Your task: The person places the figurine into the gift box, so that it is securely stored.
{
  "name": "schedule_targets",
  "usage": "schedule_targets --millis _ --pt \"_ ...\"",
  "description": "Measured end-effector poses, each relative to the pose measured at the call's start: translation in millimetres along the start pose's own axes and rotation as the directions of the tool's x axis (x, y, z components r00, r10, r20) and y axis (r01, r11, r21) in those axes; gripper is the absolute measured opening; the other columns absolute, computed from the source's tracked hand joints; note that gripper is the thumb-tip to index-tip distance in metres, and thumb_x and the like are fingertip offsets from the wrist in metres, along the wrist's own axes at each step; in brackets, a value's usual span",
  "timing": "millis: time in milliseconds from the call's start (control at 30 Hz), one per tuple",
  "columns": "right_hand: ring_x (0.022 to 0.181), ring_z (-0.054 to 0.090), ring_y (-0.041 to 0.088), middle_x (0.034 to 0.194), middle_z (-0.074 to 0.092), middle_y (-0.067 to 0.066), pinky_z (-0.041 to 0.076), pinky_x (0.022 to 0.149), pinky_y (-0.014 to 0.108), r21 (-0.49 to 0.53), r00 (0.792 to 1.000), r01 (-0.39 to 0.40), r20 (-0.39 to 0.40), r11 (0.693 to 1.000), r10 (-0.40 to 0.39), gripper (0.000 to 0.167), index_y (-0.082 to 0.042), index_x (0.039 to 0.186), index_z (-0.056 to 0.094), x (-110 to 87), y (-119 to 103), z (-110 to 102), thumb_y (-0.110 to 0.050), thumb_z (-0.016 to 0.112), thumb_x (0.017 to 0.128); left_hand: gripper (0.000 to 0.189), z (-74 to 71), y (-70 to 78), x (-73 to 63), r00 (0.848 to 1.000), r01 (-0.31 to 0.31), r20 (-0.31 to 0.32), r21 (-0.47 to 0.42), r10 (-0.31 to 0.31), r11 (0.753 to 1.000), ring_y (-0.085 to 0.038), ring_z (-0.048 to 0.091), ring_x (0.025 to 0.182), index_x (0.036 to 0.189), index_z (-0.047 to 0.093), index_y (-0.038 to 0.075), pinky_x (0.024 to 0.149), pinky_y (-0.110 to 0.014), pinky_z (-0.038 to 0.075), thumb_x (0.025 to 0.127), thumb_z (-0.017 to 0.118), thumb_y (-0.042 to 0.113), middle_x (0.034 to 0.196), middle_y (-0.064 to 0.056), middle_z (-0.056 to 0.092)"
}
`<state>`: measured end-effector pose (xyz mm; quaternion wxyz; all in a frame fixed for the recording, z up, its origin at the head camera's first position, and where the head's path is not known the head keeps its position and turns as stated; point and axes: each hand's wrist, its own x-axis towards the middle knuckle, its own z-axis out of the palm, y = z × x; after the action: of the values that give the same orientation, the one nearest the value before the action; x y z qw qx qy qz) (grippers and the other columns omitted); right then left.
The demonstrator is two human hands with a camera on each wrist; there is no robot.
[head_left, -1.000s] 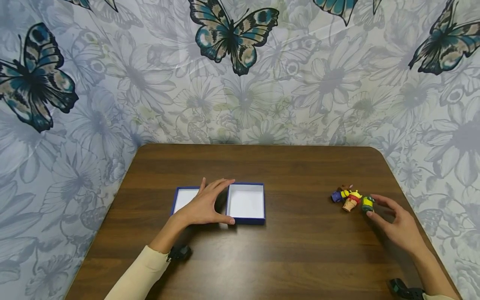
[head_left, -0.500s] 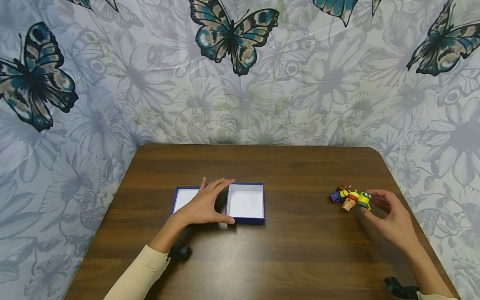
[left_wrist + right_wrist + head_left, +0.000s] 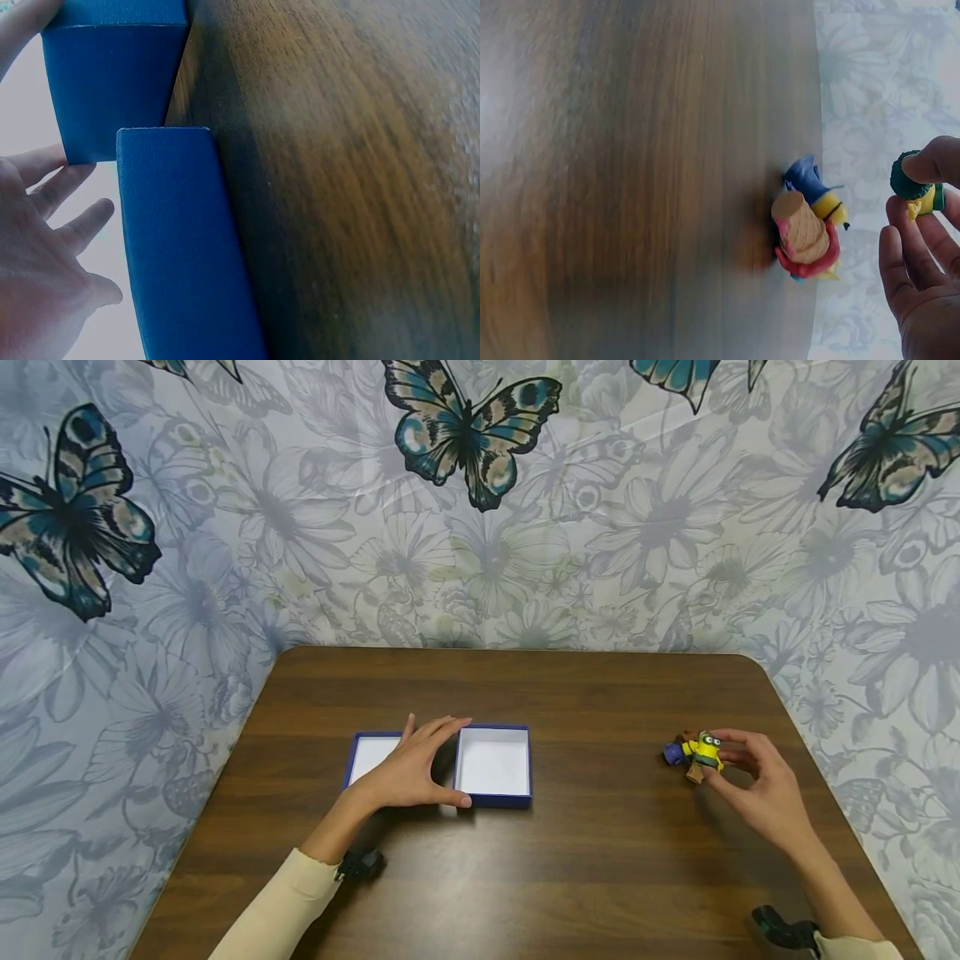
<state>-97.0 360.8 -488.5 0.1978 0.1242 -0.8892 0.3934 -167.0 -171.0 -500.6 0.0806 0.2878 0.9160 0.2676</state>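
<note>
My left hand [image 3: 408, 772] spans the left side of the right-hand blue box [image 3: 512, 802], its thumb at the near corner and index finger at the far one. The box is white inside. My right hand [image 3: 761, 785] pinches a small yellow-and-green toy figure [image 3: 705, 747] with round eyes, between thumb and fingers. In the right wrist view that figure [image 3: 928, 201] is apart from two others: a cone-bodied figure with red on it [image 3: 802, 236] and a blue-and-yellow figure [image 3: 810, 182]. The head view shows the cone-bodied one mostly hidden behind the held figure.
A second white-lined box part with a blue rim [image 3: 371, 753] lies left of the first, partly covered by my left hand. Everything rests on a brown wooden table [image 3: 585, 868]. Behind it hangs a wall covering with flowers and butterflies [image 3: 495, 568].
My right hand has moved left with the yellow-and-green figure, from beside the other figures to in front of them; the figure's eyes now face the camera. My left hand has stayed put.
</note>
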Motion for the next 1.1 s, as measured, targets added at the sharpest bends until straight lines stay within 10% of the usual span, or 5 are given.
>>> schedule_targets --millis 1100 --pt "0.097 0.065 -0.010 0.117 0.065 0.012 0.051 0.086 0.002 0.034 0.999 0.024 0.029 0.999 -0.025 0.060 -0.008 0.132 0.072 14.7 -26 35 0.011 0.088 0.078 0.125 4.5 -1.4 0.2 1.000 0.018 -0.009 -0.007 -0.018 1.000 -0.029 0.035 0.165 0.172 0.028 0.029 0.131 -0.078 -0.001 0.073 0.088 0.076 0.174 -0.004 0.038"
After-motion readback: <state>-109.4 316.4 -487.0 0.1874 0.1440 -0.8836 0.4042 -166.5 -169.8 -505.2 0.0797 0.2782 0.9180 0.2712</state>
